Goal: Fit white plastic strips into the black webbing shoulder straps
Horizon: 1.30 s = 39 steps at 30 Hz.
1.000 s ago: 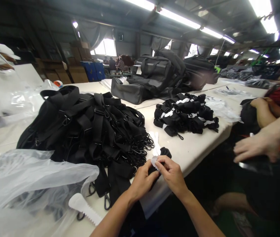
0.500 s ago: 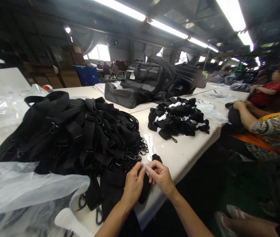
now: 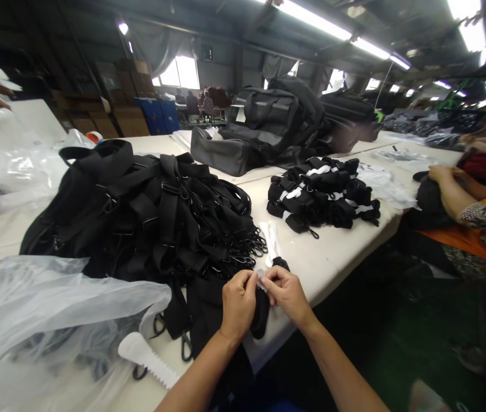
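Observation:
My left hand (image 3: pixel 239 302) and my right hand (image 3: pixel 288 294) meet at the table's front edge. Both pinch a translucent white toothed strip (image 3: pixel 261 276) between thumb and fingers, at a folded black strap (image 3: pixel 261 317) that hangs below them. How the strip goes round the strap is partly hidden by the fingers. Just beyond my hands lie more white toothed strips (image 3: pixel 272 243). Left of them spreads a large heap of loose black webbing straps (image 3: pixel 152 212) with metal snap hooks. Farther right sits a pile of strap bundles (image 3: pixel 324 194) bound with white strips.
A clear plastic bag (image 3: pixel 54 320) and a loose white toothed strip (image 3: pixel 146 356) lie at the near left. Black bags (image 3: pixel 264 126) stand at the back. Plastic film (image 3: pixel 386 183) lies at the right, where a co-worker's arm (image 3: pixel 451 191) holds something black.
The view has turned slightly left and down, so the table things appear farther right and higher. Both my hands keep pinching the strip at the strap, with little change in their fingers.

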Motion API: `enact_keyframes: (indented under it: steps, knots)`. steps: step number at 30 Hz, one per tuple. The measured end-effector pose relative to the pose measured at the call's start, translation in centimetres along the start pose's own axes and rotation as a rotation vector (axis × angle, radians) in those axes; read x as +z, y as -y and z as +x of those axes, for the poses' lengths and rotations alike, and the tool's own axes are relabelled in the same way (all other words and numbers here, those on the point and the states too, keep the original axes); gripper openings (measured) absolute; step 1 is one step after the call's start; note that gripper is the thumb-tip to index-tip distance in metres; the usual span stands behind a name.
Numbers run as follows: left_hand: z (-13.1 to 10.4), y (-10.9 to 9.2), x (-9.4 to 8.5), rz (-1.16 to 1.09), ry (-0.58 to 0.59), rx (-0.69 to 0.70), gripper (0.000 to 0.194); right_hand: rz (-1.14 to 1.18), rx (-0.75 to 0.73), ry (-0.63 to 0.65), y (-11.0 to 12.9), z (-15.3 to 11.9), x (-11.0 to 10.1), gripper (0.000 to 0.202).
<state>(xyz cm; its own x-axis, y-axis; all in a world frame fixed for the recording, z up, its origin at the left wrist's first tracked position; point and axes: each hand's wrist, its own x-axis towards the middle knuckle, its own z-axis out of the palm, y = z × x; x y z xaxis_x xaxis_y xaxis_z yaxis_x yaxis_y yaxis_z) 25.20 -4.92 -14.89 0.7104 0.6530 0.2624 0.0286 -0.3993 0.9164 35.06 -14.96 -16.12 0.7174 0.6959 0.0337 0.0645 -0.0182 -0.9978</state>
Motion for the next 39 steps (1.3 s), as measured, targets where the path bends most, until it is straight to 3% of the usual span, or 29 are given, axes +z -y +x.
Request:
enact_keyframes:
  steps: [5,11,18,26,33,36,39]
  knots:
    - [0.0,0.3,-0.1,0.135,0.003,0.155,0.026,-0.101,-0.07,-0.117,-0.2,-0.4,1.0,0.035]
    - [-0.1,0.7,-0.6,0.259,0.119,0.306,0.027,-0.271,-0.15,-0.2,-0.4,-0.4,1.6,0.026]
    - [0.3,-0.3,-1.0,0.23,0.178,0.375,0.024,-0.004,-0.067,-0.098,-1.4,-0.6,0.9,0.027]
    - [0.4,-0.1,-0.6,0.141,0.084,0.241,0.018,0.141,-0.093,0.001,-1.9,-0.7,0.2,0.028]
    - [0.6,-0.1,-0.5,0.0,0.12,0.029,0.01,0.18,-0.148,-0.012,-1.2,-0.8,0.0,0.02]
    - [1.0,0.1,-0.5,-0.087,0.138,-0.067,0.022,0.169,-0.175,-0.033,-1.3,-1.0,0.1,0.019]
    - [1.4,0.0,-0.7,-0.152,0.179,-0.088,0.02,0.161,-0.19,-0.044,-1.3,-1.1,0.2,0.021]
